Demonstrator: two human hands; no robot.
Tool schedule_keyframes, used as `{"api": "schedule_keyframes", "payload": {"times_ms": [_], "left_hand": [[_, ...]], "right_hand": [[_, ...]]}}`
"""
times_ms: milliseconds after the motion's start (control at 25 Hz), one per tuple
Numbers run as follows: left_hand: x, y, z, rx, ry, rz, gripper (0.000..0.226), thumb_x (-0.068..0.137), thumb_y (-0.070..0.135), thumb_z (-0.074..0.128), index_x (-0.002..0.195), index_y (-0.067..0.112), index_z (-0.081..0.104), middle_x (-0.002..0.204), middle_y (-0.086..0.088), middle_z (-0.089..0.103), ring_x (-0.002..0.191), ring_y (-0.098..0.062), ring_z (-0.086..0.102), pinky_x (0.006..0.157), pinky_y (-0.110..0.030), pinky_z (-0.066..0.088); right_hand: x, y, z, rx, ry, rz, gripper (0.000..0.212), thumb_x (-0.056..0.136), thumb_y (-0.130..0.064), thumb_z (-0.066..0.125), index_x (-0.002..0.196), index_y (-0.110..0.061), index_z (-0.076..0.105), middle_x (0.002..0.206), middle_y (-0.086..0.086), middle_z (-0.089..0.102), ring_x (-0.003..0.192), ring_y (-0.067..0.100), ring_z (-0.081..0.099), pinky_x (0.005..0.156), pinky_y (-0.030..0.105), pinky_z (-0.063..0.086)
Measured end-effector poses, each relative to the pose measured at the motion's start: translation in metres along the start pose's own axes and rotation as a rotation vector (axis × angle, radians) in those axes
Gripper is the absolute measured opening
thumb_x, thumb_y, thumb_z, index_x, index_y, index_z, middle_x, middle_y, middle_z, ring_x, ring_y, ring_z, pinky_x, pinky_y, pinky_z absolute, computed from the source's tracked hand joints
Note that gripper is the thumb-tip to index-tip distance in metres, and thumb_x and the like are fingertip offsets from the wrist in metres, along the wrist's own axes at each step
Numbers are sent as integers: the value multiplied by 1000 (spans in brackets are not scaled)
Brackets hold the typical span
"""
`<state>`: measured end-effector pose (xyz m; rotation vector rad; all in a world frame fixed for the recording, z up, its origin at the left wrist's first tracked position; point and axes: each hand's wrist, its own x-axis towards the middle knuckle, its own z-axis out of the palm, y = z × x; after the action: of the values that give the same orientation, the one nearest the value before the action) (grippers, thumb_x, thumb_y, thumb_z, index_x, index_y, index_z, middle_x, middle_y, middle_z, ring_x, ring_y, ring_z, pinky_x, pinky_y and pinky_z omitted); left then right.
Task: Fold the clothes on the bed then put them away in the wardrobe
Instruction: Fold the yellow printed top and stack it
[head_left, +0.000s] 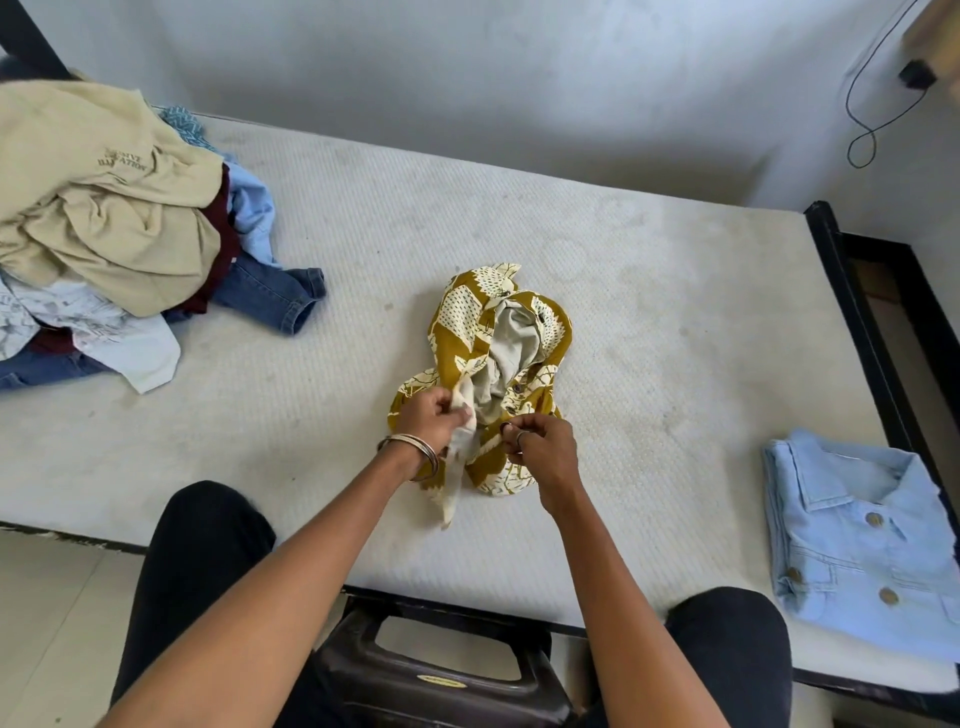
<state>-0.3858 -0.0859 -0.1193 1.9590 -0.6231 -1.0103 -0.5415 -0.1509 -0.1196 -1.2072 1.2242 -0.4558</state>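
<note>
A crumpled mustard-and-cream printed garment (498, 332) lies in the middle of the white mattress (649, 322). My left hand (431, 421) pinches a pale strip of its lining at the near left edge. My right hand (540, 441) pinches the printed fabric just beside it, at the near edge. A heap of unfolded clothes (104, 228), topped by a beige shirt with jeans and pale blue pieces under it, sits at the far left. A folded light-blue denim jacket (862, 540) lies at the near right corner.
The bed's black frame (852, 291) runs down the right side and along the near edge. A dark plastic stool (447, 670) stands between my knees. A white wall backs the bed, with a black cable (862, 104) hanging at the right.
</note>
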Motion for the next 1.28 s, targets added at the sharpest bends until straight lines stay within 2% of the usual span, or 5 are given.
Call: {"api": "schedule_keyframes", "payload": {"times_ms": [160,280,480,960,1280], "left_hand": [[12,-12,-30,-374,82,-259,8,99,18,52,105,20,54,115,-18,63,92,-35,65,65,-54,58],[4,-22,-41,-544,15,-337,39,91,-1,60,124,18,49,122,-16,60,94,-31,64,53,-40,59],[-11,-14,-24,-554,-58,-291,90,72,-28,62,139,28,41,93,-18,64,79,-28,67,64,-43,60],[-28,8,14,-303,62,-107,81,73,-18,69,139,21,45,80,-15,61,75,-23,63,69,-46,60],[-30,-1,14,-190,62,-7,79,68,-14,75,136,20,53,83,-15,72,78,-25,70,66,-45,61]], "right_hand": [[3,11,-11,23,50,53,8,88,3,59,90,6,66,69,6,65,63,16,59,56,23,50],[1,10,-1,29,-20,33,8,88,5,59,85,3,66,71,10,66,61,15,59,56,24,51],[1,12,28,-212,-46,-91,5,82,-7,74,85,-10,74,72,3,72,65,15,65,65,31,53],[-15,14,27,-307,193,-273,14,80,-6,75,94,-11,78,76,-3,72,73,13,68,72,28,56],[-9,26,16,-172,37,-195,18,82,-1,73,99,-6,77,82,10,76,71,21,72,77,42,61]]}}
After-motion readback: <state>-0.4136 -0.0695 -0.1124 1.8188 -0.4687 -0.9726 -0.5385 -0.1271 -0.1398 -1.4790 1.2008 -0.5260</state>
